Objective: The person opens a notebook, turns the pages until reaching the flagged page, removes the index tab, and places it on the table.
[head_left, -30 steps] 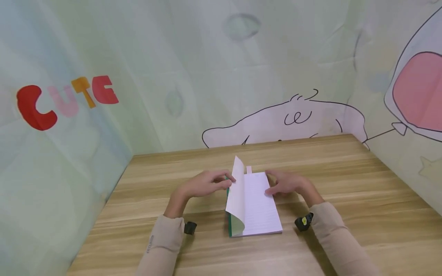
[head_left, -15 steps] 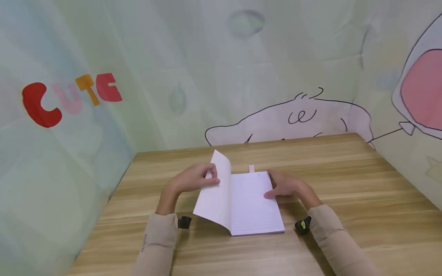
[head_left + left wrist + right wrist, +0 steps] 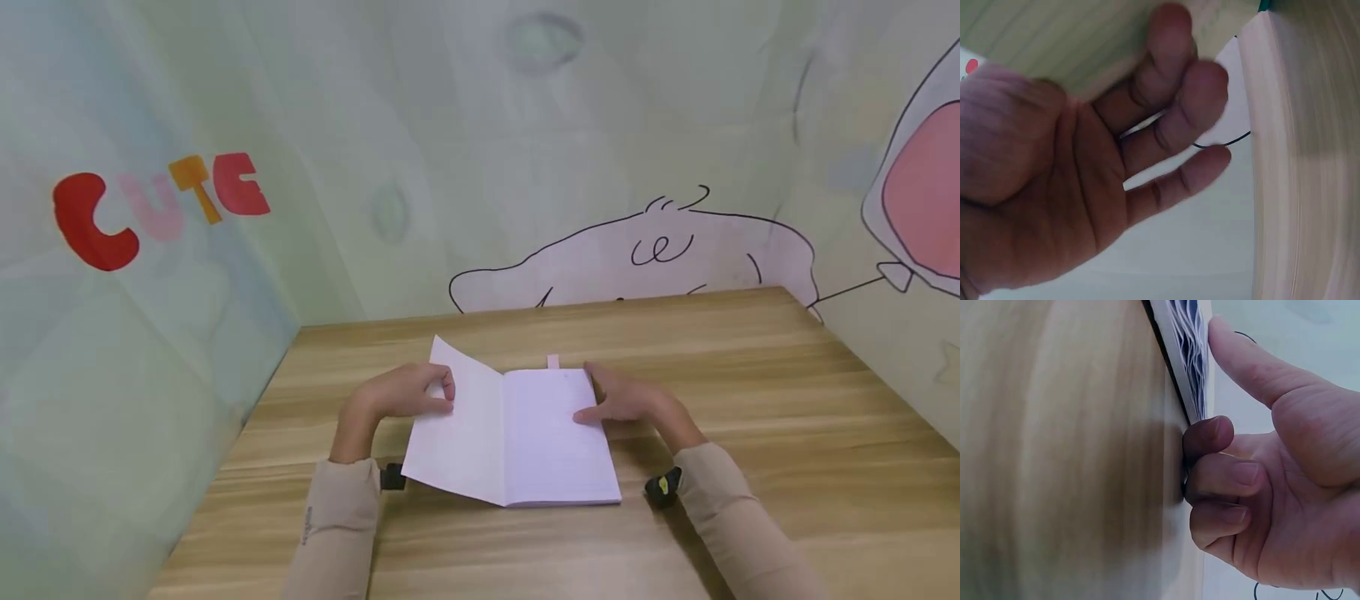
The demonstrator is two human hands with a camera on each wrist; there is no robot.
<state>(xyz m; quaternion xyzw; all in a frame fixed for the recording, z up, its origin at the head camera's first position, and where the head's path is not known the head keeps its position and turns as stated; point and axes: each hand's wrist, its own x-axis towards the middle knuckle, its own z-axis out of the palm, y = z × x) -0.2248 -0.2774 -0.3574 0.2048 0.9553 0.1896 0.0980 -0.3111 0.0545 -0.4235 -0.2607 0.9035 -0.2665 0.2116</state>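
A notebook lies opened on the table, lined paper showing on its right side. My left hand pinches a raised page near its outer edge, holding it tilted over to the left. The left wrist view shows the page's lined underside above several bent fingers; the thumb's tip is hidden there. At the notebook's right edge, my right hand keeps its thumb on the paper. Its other fingers bend at the side of the page block in the right wrist view, touching the table.
A pink tab sticks out past the notebook's top edge. The wooden table extends around it, backed by a curtain printed with cartoon figures and letters. Dark wrist cameras sit at both sleeves.
The left hand has moved left, swinging the page from nearly upright at the spine over to the left and lower. The right hand has stayed at the notebook's right edge.
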